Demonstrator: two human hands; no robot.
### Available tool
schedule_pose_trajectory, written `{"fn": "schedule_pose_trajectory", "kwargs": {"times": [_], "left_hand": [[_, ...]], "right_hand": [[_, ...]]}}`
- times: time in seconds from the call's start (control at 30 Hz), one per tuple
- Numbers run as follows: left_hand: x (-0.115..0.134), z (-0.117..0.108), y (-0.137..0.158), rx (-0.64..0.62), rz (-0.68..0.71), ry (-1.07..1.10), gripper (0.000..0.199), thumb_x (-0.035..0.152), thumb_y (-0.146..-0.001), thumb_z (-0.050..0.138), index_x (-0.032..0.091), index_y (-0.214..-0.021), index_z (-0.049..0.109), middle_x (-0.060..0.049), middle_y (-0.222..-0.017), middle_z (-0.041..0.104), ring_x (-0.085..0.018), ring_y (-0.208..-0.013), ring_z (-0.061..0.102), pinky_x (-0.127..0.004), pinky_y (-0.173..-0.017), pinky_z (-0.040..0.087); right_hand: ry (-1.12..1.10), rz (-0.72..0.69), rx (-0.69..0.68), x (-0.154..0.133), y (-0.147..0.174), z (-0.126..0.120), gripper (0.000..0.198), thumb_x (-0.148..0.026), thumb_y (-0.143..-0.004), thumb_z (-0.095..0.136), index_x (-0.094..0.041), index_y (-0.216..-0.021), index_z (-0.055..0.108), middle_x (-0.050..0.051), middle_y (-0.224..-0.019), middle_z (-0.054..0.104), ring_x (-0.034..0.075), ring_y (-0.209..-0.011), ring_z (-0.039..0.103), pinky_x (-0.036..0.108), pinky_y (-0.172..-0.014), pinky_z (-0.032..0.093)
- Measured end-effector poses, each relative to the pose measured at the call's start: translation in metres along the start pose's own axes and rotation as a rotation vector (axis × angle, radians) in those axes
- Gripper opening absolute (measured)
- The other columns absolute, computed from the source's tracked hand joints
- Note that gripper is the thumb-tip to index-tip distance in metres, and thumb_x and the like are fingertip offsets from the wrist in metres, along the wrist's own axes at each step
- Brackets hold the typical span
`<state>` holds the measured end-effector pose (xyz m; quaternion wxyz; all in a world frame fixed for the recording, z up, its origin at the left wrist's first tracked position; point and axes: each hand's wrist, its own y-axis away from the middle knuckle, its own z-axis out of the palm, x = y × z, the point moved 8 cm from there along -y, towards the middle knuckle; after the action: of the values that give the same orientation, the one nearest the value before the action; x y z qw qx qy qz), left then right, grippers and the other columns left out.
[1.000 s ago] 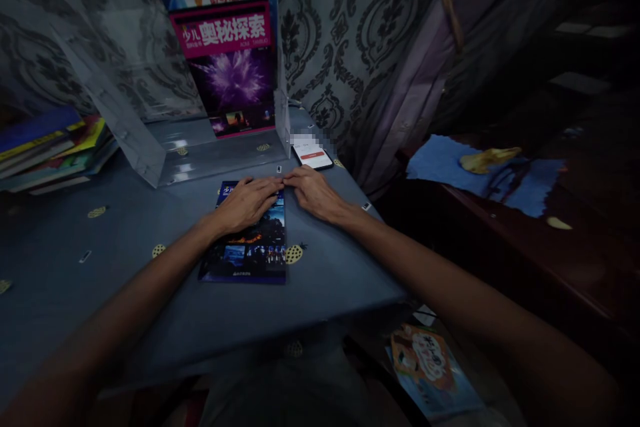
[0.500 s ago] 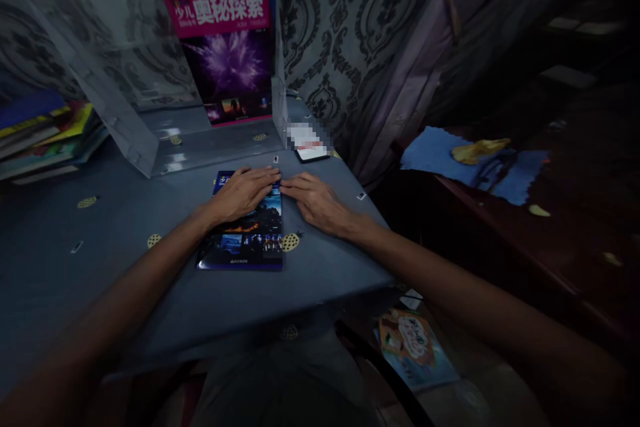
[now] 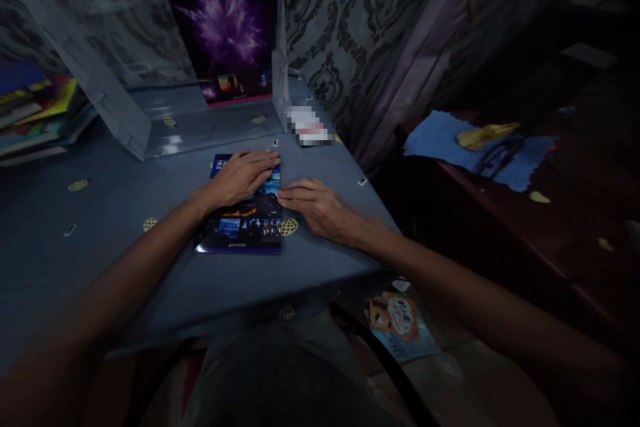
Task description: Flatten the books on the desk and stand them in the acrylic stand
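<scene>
A dark blue book (image 3: 240, 227) with cover pictures of a night scene and fire lies closed on the table. My left hand (image 3: 243, 177) rests flat across its upper half, fingers stretched toward the top right corner and hiding part of the title. At the book's right edge is my right hand (image 3: 317, 208), its fingers extended and held side by side, the tips touching that edge. I see nothing held in either hand.
Behind stands a clear acrylic stand (image 3: 117, 127) holding a magenta and purple book (image 3: 227, 33). A partly pixelated phone-like object (image 3: 309, 125) lies beside it. Stacked books (image 3: 37, 113) are at the left. A blue cloth (image 3: 435, 140) lies at right; another book (image 3: 400, 323) is low down.
The view has tilted down, so the scene sits higher. My right hand has slid down along the book's right edge, toward me. My left hand stays on the cover.
</scene>
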<state>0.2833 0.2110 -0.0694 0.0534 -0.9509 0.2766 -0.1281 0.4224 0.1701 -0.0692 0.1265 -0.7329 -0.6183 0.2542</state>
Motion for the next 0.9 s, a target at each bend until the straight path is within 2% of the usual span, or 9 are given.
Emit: {"fn": "schedule_pose_trajectory", "kwargs": {"times": [0.27,0.47,0.77,0.9], "left_hand": [[0.001,-0.001,-0.001,-0.009,-0.009,0.010,0.047,0.033,-0.105,0.033,0.016,-0.142,0.055,-0.012,-0.152,0.053,-0.024,-0.144,0.046,-0.048,-0.114,0.033],[0.002,-0.001,0.000,-0.009,-0.011,0.013,0.048,0.035,-0.105,0.032,0.016,-0.143,0.054,-0.013,-0.152,0.053,-0.025,-0.144,0.046,-0.048,-0.113,0.034],[0.006,-0.003,0.000,-0.020,0.007,-0.025,0.049,0.036,-0.106,0.030,0.016,-0.144,0.054,-0.014,-0.152,0.053,-0.027,-0.146,0.043,-0.053,-0.116,0.031],[0.024,-0.006,0.014,-0.047,0.046,-0.069,0.047,0.035,-0.106,0.032,0.019,-0.144,0.054,-0.012,-0.152,0.054,-0.028,-0.146,0.044,-0.055,-0.117,0.030]], "right_hand": [[-0.021,-0.088,0.010,-0.046,0.014,-0.007,0.037,-0.004,-0.097,0.041,-0.012,-0.119,0.070,0.011,-0.115,0.076,0.023,-0.110,0.065,0.042,-0.087,0.058],[-0.037,-0.107,-0.011,-0.071,0.024,-0.010,0.035,-0.005,-0.099,0.043,-0.015,-0.119,0.070,0.011,-0.119,0.075,0.023,-0.118,0.064,0.045,-0.093,0.058],[0.064,-0.131,-0.050,-0.085,0.029,-0.011,0.031,-0.006,-0.100,0.045,-0.011,-0.122,0.067,0.014,-0.123,0.073,0.024,-0.115,0.064,0.044,-0.090,0.057],[0.074,-0.120,-0.010,-0.086,0.025,-0.015,0.029,-0.007,-0.101,0.043,-0.009,-0.116,0.068,0.013,-0.110,0.074,0.022,-0.103,0.064,0.040,-0.085,0.056]]}}
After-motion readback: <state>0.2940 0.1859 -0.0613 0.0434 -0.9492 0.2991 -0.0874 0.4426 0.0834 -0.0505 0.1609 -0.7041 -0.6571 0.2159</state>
